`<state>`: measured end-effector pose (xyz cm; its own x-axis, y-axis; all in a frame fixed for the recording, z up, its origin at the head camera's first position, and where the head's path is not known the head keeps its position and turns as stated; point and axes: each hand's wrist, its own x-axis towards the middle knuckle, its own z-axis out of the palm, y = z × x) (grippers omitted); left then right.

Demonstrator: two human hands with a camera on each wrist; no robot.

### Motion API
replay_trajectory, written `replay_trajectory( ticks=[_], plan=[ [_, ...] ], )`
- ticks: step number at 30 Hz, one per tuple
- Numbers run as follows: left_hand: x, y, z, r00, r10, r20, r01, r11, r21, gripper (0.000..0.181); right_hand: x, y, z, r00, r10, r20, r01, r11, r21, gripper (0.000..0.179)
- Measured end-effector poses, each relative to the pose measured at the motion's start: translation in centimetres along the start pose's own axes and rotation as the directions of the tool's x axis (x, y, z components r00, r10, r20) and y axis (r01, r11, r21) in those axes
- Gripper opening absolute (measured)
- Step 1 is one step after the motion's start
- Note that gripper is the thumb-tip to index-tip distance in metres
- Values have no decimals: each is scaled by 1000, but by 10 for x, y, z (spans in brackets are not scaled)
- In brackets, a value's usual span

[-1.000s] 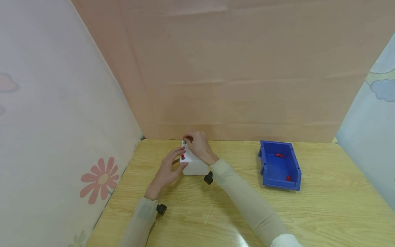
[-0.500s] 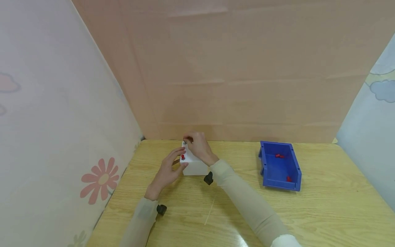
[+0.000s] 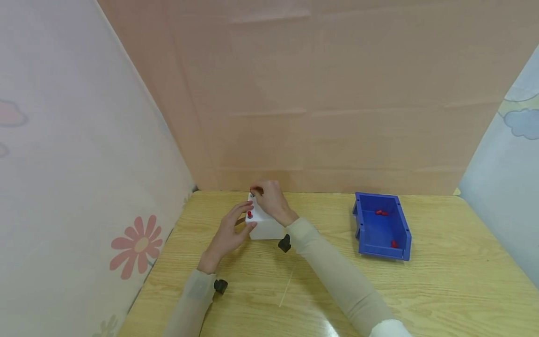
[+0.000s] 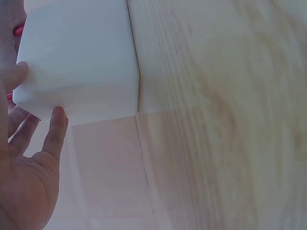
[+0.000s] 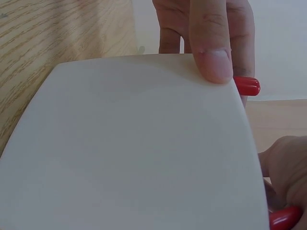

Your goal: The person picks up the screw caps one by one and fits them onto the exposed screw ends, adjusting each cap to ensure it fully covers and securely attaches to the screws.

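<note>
A white box stands on the table, its near left corner held by my left hand. The thumb lies on the front face and the other fingers reach over the left edge, as the left wrist view shows with the box. One red cap sticks up from the box top between that hand's thumb and fingers. At the far left corner my right hand pinches a second red cap against the box. The fingertips hide most of it, and its base cannot be seen.
To the right stands a blue bin with several red caps lying in it. A brown sheet rises behind the table, and a pale wall with a flower print borders the left.
</note>
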<state>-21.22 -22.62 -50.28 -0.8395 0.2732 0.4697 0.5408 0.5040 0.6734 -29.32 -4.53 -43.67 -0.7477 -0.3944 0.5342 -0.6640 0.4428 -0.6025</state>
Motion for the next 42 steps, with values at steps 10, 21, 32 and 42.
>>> replay_trajectory(
  ticks=[10,21,32,42],
  plan=[
    [-1,0,0,1000,3,0,-3,1000,1,51,-1,1,2,1000,-4,-5,4,1000,6,12],
    [-1,0,1,1000,14,0,-14,1000,0,51,-1,1,0,1000,-27,-3,27,1000,-3,12],
    [0,-1,2,1000,5,-1,-5,1000,-12,53,-1,2,0,1000,-21,-8,21,1000,3,11],
    [0,0,1,1000,7,-4,-7,1000,-22,51,1,2,1,1000,5,7,-5,1000,-20,11]
  ],
)
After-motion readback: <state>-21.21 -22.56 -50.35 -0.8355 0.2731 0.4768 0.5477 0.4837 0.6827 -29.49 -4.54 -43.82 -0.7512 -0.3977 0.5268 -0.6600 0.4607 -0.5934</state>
